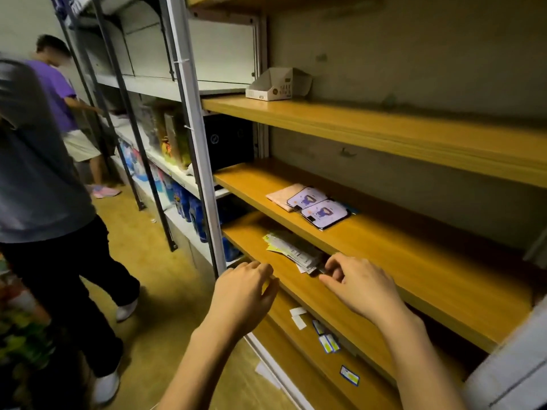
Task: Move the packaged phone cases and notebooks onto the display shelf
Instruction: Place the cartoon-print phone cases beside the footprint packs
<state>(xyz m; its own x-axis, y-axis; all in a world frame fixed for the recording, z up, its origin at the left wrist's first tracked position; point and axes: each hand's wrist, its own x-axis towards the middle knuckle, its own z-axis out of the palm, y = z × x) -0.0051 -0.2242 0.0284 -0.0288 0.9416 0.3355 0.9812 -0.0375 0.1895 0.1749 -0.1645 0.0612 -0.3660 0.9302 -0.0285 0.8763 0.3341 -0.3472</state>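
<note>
Reaching into the wooden display shelf (414,270), I had my right hand (359,287) at the near end of a stack of printed cards (291,251) on the lower board. My forefinger curled over the end of the stack and my thumb sat below it, so the hand pinched that end. The cards ran away from my fingers toward ten o'clock, white with some yellow edges, fanned a little and lying flat.

My left hand (244,291) hovered at nine o'clock from the right one, just over the front edge of the same board. Its fingers were loosely bent and it held nothing.

One board up, at twelve o'clock from my right hand, two packaged phone cases (319,207) lay flat side by side and touching, each showing a purple cartoon figure on a pale ground. A pink notebook (285,195) lay against them at their ten o'clock, partly tucked under the nearer case.

On the board above that, further toward twelve o'clock, a white cardboard display box (276,84) stood upright near the shelf's left post.

Below my hands, at six o'clock, the lowest board carried two white paper slips (297,316) and some blue-and-yellow labels (328,341) scattered apart.

Off at nine o'clock in the aisle stood a person in a grey shirt (38,173) and dark trousers, and beyond, at ten o'clock, a person in a purple shirt (56,93) faced the grey metal racks (189,93).
</note>
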